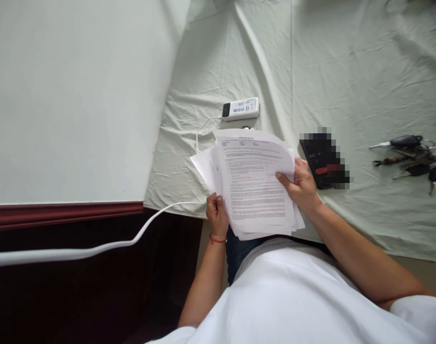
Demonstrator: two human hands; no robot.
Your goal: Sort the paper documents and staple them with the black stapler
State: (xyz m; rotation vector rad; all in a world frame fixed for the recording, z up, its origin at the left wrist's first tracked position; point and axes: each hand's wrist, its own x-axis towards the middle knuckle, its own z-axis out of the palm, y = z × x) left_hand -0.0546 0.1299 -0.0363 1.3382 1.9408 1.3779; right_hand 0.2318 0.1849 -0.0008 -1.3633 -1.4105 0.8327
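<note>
A loose stack of printed paper sheets (255, 186) is held up over the table's front edge, its sheets fanned slightly out of line. My left hand (217, 212) pinches the stack's left edge, thumb on top; a red string is round that wrist. On the right side my right hand (300, 184) grips the sheets, with its thumb lying across the top page and the other fingers mostly hidden behind. Small dense text covers the top page, too small to read. Further sheets stick out at the left and at the lower right.
Beyond the papers lies a white power bank (241, 109) with a white cable (113, 244) running off left. A black phone (321, 162), partly pixelated, rests right of the papers. Farther right is a bunch of keys (414, 155). A wrinkled pale green cloth (346, 71) covers the table.
</note>
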